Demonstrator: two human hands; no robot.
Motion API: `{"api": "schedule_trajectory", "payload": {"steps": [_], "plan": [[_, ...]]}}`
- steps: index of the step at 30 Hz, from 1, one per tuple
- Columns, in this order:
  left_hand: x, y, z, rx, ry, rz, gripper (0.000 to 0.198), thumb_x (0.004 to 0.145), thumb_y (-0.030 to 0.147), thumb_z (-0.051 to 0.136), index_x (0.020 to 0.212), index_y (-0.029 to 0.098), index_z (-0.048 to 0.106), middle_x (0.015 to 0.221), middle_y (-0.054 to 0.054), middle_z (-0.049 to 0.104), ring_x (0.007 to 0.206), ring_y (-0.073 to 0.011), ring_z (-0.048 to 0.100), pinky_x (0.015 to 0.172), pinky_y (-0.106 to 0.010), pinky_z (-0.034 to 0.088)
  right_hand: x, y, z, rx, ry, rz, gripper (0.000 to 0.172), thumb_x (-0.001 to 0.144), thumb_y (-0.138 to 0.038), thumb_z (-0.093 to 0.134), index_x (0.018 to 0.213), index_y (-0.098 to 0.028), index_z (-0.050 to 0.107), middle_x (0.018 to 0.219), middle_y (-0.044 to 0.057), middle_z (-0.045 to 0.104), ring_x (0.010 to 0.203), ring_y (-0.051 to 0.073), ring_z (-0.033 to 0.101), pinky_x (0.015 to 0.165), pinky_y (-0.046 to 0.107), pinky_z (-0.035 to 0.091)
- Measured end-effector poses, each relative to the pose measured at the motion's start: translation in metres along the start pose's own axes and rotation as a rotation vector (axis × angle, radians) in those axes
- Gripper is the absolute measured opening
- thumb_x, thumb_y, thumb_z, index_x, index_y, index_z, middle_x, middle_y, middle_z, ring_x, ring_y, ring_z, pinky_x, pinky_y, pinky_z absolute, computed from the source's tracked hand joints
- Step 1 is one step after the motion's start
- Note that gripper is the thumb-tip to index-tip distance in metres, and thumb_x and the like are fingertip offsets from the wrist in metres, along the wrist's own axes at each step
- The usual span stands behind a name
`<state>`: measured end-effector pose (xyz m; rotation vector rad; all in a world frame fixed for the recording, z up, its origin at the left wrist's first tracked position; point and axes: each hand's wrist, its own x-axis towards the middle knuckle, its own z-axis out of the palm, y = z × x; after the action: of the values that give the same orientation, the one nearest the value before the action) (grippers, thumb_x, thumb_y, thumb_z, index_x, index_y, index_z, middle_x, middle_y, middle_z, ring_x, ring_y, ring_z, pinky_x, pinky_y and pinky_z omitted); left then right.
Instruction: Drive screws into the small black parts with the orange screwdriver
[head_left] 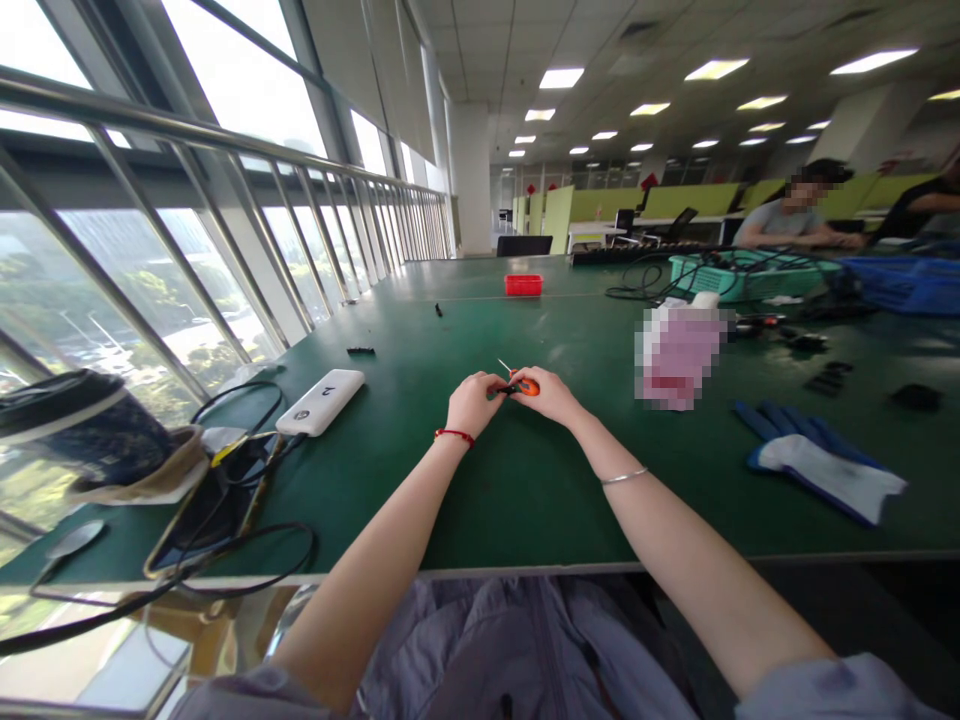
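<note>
Over the middle of the green table [405,470], both hands meet in front of me. My right hand [551,393] is closed around a screwdriver [529,387] with an orange handle; its thin shaft seems to point up and to the left. My left hand [475,398], with a red cord at the wrist, is closed in a pinch on a small black part [507,389] beside the screwdriver. Fingers cover most of that part, so its kind does not show. Beyond the hands stands a small red bin [523,286].
On the left lie a white power bank [321,402], a phone [217,505], cables and a dark cup [82,430]. Small black pieces [361,351] lie further off. To the right are a blue-and-white glove [821,465], a green basket [757,275] and a blue basket [904,283]. A person [787,215] sits beyond.
</note>
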<state>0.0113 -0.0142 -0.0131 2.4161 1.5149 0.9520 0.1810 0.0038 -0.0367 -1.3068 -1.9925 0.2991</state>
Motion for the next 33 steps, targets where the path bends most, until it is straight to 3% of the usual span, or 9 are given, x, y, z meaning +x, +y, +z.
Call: {"api": "schedule_trajectory", "payload": {"steps": [23, 33], "plan": [[0.011, -0.029, 0.003, -0.328, -0.176, 0.03, 0.015, 0.07, 0.028, 0.067, 0.078, 0.017, 0.074, 0.076, -0.002, 0.072, 0.074, -0.0164, 0.066, 0.076, -0.026, 0.052, 0.001, 0.007, -0.002, 0.052, -0.095, -0.092, 0.014, 0.069, -0.023, 0.068, 0.083, -0.023, 0.068, 0.086, 0.0, 0.061, 0.08, 0.015, 0.058, 0.075, 0.029, 0.044], [0.009, -0.022, -0.003, -0.057, -0.181, 0.197, 0.022, 0.079, 0.024, 0.054, 0.089, 0.022, 0.074, 0.09, -0.001, 0.072, 0.082, -0.0157, 0.064, 0.079, -0.024, 0.049, 0.001, 0.01, 0.0, 0.044, -0.082, -0.078, 0.014, 0.069, -0.024, 0.068, 0.082, -0.022, 0.067, 0.087, 0.001, 0.062, 0.079, 0.015, 0.058, 0.074, 0.029, 0.044]]}}
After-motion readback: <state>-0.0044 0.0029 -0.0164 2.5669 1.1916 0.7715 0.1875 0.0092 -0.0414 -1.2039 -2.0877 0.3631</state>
